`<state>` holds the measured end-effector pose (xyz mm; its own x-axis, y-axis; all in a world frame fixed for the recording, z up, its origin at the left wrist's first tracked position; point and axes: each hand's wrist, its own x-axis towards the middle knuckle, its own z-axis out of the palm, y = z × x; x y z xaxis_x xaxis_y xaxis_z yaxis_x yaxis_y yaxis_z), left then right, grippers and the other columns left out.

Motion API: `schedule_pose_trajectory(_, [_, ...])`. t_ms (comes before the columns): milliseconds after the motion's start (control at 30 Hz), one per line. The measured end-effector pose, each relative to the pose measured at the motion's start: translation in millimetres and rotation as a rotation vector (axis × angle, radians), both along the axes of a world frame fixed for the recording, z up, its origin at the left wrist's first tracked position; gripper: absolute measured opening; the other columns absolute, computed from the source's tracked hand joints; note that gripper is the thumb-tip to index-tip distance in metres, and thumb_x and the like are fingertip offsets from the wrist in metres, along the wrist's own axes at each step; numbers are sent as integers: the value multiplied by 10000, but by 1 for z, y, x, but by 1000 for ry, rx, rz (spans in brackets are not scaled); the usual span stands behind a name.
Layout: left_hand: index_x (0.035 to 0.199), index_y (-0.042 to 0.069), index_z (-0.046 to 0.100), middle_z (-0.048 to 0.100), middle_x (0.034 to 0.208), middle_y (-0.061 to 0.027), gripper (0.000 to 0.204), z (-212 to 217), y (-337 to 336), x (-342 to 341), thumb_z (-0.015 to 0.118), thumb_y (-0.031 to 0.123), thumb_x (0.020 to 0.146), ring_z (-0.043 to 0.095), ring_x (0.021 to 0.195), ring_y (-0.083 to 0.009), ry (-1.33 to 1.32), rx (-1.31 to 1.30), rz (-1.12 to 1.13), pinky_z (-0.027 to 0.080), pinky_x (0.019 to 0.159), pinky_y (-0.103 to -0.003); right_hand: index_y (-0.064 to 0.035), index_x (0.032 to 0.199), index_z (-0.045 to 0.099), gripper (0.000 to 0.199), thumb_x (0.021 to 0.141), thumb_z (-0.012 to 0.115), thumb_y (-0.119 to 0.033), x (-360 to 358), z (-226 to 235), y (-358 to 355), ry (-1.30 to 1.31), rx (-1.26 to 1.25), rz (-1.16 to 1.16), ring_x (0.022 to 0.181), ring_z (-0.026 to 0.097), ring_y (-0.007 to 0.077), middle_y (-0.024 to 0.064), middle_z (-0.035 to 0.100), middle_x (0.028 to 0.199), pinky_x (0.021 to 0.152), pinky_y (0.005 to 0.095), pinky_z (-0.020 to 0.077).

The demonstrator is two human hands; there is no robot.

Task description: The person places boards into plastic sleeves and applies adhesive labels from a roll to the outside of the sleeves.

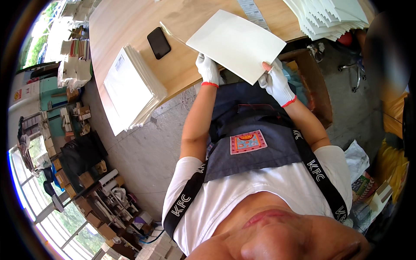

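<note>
A flat white board [236, 45] is held tilted over the near edge of the wooden table. My left hand [207, 70], in a white knit glove with a red cuff, grips its near left edge; the fingers are partly hidden beneath. My right hand [276, 84], gloved the same way, holds the near right side, with its bare thumb tip on top and the fingers below. Left of the board, a dark phone [159, 43] lies on the table beside a clear plastic sleeve [173, 34].
A stack of white boards in clear wrapping [134, 89] overhangs the table's near left edge. More white boards [331, 17] are piled far right. A label strip [252, 13] lies behind the held board. Below the table on the right stands an open cardboard box [318, 93] with bluish plastic inside.
</note>
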<state>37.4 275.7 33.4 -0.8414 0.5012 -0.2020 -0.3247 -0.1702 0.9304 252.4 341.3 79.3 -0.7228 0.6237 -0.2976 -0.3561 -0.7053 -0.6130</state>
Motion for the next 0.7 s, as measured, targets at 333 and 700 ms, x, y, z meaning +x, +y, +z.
schedule_pose_trajectory(333, [1104,-3,565,645,889,-81,282,-25,-84,79,377,33,897,627,661,-173,-486,-5,-317,566,634,-309,-6,1223,434,308,942,470,-128,-33,-15,-42,-322,-224,-7,997,594,239,156,516,1142,794,351,556])
schedule_pose_trajectory(700, [1029,-11,572,662,959,-143,306,-2,-114,40,593,262,895,655,705,-188,-237,-282,-302,551,606,-278,-87,1100,586,246,953,466,-244,-44,0,-26,-529,607,565,530,545,82,16,602,684,469,215,415])
